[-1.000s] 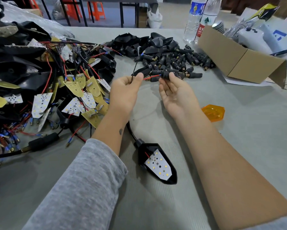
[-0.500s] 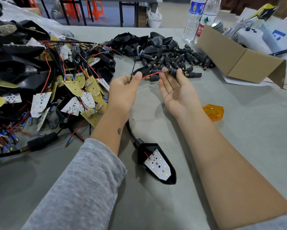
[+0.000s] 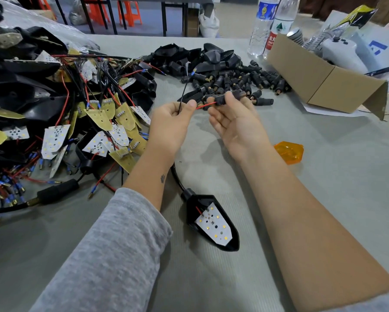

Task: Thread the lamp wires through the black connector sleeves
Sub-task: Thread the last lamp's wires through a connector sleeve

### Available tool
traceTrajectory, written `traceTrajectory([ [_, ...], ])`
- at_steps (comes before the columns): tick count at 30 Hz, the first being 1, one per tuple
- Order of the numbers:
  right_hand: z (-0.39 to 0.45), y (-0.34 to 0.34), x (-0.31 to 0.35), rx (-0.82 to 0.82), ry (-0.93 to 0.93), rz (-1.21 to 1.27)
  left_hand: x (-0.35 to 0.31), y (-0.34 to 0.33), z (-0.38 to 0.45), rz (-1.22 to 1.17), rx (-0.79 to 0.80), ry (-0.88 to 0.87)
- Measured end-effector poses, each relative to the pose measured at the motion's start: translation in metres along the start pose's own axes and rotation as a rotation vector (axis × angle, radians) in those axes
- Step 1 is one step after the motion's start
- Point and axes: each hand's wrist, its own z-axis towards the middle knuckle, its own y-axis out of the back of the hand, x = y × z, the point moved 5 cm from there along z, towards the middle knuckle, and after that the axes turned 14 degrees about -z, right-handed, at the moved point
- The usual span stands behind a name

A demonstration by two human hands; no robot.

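Two bare forearms reach out from us over the grey desk (image 3: 324, 167). Between them, nearer to us than the hands, lies a black arrowhead-shaped lamp housing with a white LED board (image 3: 212, 224), its black cable curving up under our left wrist. Our left hand (image 3: 170, 127) pinches a thin black wire (image 3: 184, 91) and a thin red wire (image 3: 206, 106) between thumb and forefinger; the black one rises away beyond the hand. Our right hand (image 3: 236, 124), palm up, pinches a short black connector sleeve (image 3: 221, 100) at the fingertips, and the red wire runs from the left hand into its near end. Just right of the right wrist sits an amber plastic lens (image 3: 289, 152). Left of the left hand spreads a tangle of boards and wires (image 3: 76, 122). Beyond both hands lies a heap of loose black sleeves (image 3: 245, 79), with a brown cardboard box (image 3: 319, 77) farther right.
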Motion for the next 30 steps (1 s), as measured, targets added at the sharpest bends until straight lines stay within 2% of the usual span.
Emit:
traceTrajectory([
  [2, -0.003, -0.007, 0.000, 0.041, 0.035, -0.156, 0.000, -0.002, 0.000, -0.016, 0.008, 0.020],
  [6, -0.007, -0.018, -0.004, 0.085, 0.057, -0.304, 0.005, -0.008, 0.001, -0.249, -0.016, 0.150],
  [9, -0.007, -0.019, -0.006, 0.088, 0.058, -0.362, 0.009, -0.009, 0.001, -0.214, -0.002, 0.163],
  [16, -0.003, -0.013, -0.007, -0.008, 0.022, -0.271, 0.006, -0.012, 0.000, -0.041, 0.023, 0.030],
  [19, -0.001, -0.009, -0.008, -0.052, 0.009, -0.224, 0.004, -0.012, 0.000, -0.057, 0.009, -0.014],
  [30, 0.003, 0.001, -0.010, -0.178, -0.051, -0.029, 0.009, -0.005, 0.004, -0.207, -0.067, 0.097],
])
